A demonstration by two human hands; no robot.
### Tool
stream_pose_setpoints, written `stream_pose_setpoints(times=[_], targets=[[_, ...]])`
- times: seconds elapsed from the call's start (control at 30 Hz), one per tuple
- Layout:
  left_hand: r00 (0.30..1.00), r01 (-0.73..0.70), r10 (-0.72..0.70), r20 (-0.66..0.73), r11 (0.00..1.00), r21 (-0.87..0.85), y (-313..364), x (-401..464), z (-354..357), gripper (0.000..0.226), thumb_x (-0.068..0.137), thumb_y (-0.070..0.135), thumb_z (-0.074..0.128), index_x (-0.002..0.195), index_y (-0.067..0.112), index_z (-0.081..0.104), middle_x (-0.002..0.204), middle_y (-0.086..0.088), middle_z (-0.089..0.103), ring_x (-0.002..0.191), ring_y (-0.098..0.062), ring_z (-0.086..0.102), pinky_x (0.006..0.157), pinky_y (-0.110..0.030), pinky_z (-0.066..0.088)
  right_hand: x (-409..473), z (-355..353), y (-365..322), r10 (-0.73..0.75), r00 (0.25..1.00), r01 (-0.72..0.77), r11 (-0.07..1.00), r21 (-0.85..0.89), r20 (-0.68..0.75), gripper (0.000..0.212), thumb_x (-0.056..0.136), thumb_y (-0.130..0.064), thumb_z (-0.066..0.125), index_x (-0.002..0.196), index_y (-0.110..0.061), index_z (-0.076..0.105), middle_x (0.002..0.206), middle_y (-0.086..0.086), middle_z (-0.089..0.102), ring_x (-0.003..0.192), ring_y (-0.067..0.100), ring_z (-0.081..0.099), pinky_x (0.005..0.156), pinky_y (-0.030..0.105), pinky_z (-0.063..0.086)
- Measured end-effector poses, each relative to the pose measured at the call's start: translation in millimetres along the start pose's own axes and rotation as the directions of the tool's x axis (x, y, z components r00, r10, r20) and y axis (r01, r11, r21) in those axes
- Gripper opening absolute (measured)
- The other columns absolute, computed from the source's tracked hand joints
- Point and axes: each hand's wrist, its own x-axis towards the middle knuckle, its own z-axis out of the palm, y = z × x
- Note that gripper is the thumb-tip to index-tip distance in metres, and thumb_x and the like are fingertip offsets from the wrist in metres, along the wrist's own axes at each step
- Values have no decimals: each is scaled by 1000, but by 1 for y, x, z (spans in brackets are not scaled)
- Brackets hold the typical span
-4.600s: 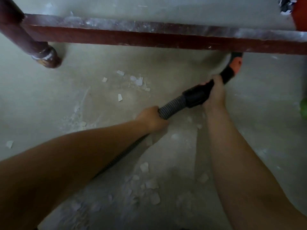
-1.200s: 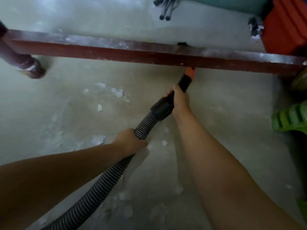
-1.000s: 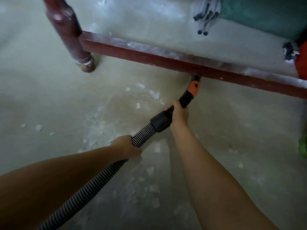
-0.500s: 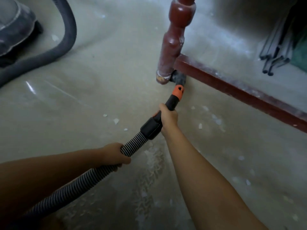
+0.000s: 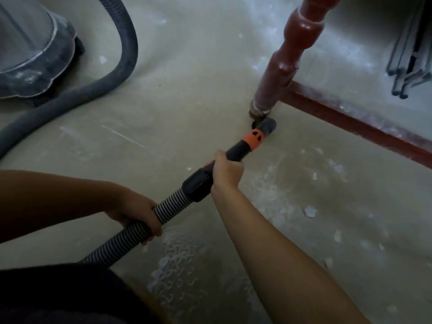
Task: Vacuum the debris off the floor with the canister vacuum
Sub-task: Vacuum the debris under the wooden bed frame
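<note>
My right hand [image 5: 226,173] grips the black wand of the vacuum [image 5: 238,150] just behind its orange collar [image 5: 253,137]. The grey nozzle [image 5: 266,125] rests on the floor against the foot of a red turned table leg [image 5: 280,73]. Further back, my left hand [image 5: 138,212] holds the ribbed hose [image 5: 168,210]. The grey canister vacuum [image 5: 30,52] stands at the top left, its thick hose [image 5: 112,73] curving over the floor. White chips of debris [image 5: 309,211] and dust lie scattered right of my right arm.
A dusty red rail [image 5: 355,125] runs from the table leg toward the right edge, low over the floor. A bundle of grey rods [image 5: 406,66] lies at the top right. Pale dust smears [image 5: 177,260] cover the concrete floor between my arms.
The nozzle has swept left along the rail, from under its middle to the table leg's foot. My view turned left, bringing the canister and its hose into sight. Both hands kept their grip.
</note>
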Motion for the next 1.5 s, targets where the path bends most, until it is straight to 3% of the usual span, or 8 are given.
stream_pose_setpoints(times=[0.17,0.3,0.43,0.6,0.87,1.0,1.3,1.5], targets=[[999,-32,34,11,989,-144,-44,-32,-22,21,71,6,72,84,6,55,79,-8,65,80,-23,65,91,-42,53,-39,71,-1,-47,979,66,994,-90,198,24,83,-8,59,105,-7,49,65,11,62,44,17,56,49,30,54],[952,-253,191,-238,929,-268,-16,-33,-21,13,82,0,67,80,6,55,78,-9,61,74,-20,63,80,-36,56,-39,101,-50,-249,913,321,927,-194,323,18,75,-10,59,92,-7,52,50,4,58,43,21,57,59,40,59],[791,-472,275,-547,842,-260,57,-51,10,15,84,8,68,91,10,55,84,-8,61,71,-17,62,62,-24,53,-56,94,-131,-375,841,497,819,-286,389,15,75,-11,58,87,-11,50,55,8,59,40,19,56,48,27,51],[473,-630,161,-866,750,-204,146,-109,70,41,82,20,73,116,13,52,97,-3,62,85,-20,59,74,-31,48,-101,74,-231,-430,802,582,718,-382,415,18,73,-12,57,79,-21,43,72,14,66,52,26,63,55,34,57],[460,-674,156,-874,702,-229,208,-261,89,28,80,21,69,104,20,54,84,-2,63,71,-21,58,60,-27,45,-211,84,-364,-434,803,585,705,-400,408,20,77,-8,56,79,-22,42,75,12,60,38,15,56,45,23,47],[426,-694,173,-888,692,-199,222,-360,59,27,81,20,68,98,23,47,73,7,55,59,-12,52,44,-14,37,-279,128,-434,-472,778,618,692,-372,415,24,77,-9,59,78,-26,41,80,10,59,55,25,61,58,35,57],[573,-730,470,-672,665,-157,289,-536,-41,20,78,12,70,91,10,56,83,-9,62,73,-22,60,70,-31,50,-363,201,-607,-514,677,719,617,-321,528,17,78,-6,57,86,-16,45,59,7,54,39,17,54,50,28,50],[230,-670,331,-915,736,98,345,-559,-72,40,80,32,70,101,17,40,80,3,55,68,-21,56,61,-38,48,-332,221,-680,-558,745,653,723,-227,365,23,79,-5,56,99,-8,48,65,10,54,46,20,53,47,23,48]])
